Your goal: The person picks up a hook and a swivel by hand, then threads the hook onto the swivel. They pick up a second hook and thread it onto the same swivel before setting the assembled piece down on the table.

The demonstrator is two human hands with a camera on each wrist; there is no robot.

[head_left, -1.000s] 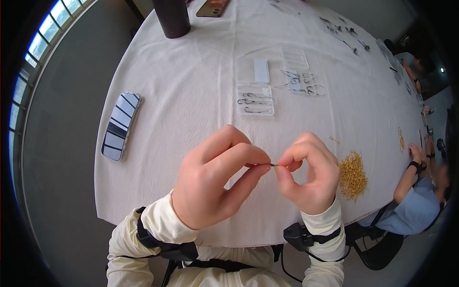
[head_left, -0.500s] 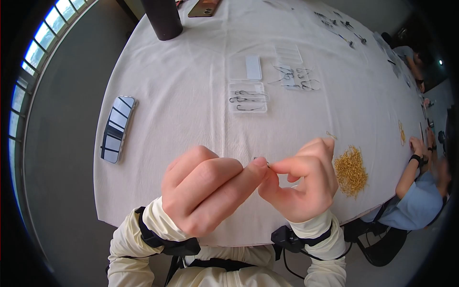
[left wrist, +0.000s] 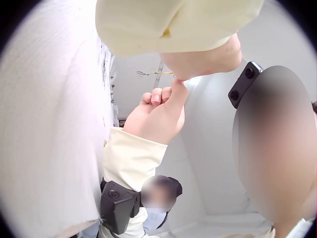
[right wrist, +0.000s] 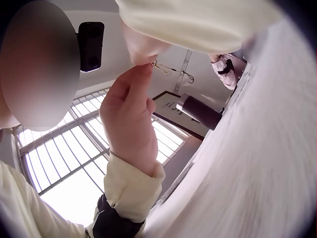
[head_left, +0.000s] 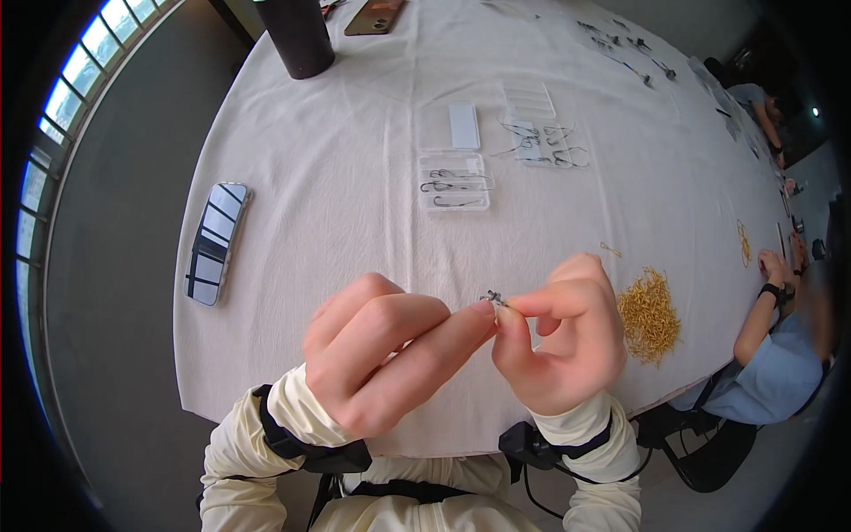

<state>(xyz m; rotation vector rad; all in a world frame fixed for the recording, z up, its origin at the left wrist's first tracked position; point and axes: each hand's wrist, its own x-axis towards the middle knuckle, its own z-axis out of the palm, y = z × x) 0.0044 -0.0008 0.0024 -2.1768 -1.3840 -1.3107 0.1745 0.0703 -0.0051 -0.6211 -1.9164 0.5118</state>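
Note:
Between the fingertips of both hands is a small fishing hook rig, its dark end showing above the fingers in the head view. In the right wrist view a thin wire runs from the fingertips to a dark curved hook, with a gold-coloured clip near the fingers. My left hand pinches the rig from the left, thumb over its near side. From the right, my right hand pinches it between thumb and forefinger. The fingertips of the two hands meet and hide the part they hold.
A pile of gold-coloured clips lies right of my right hand, one loose clip beside it. Ahead are clear boxes of hooks. A phone lies left; a dark tumbler stands behind. Another person sits right.
My hands have come closer together, and the left hand has turned so its thumb covers the near side. The rig's dark end now shows above the fingertips.

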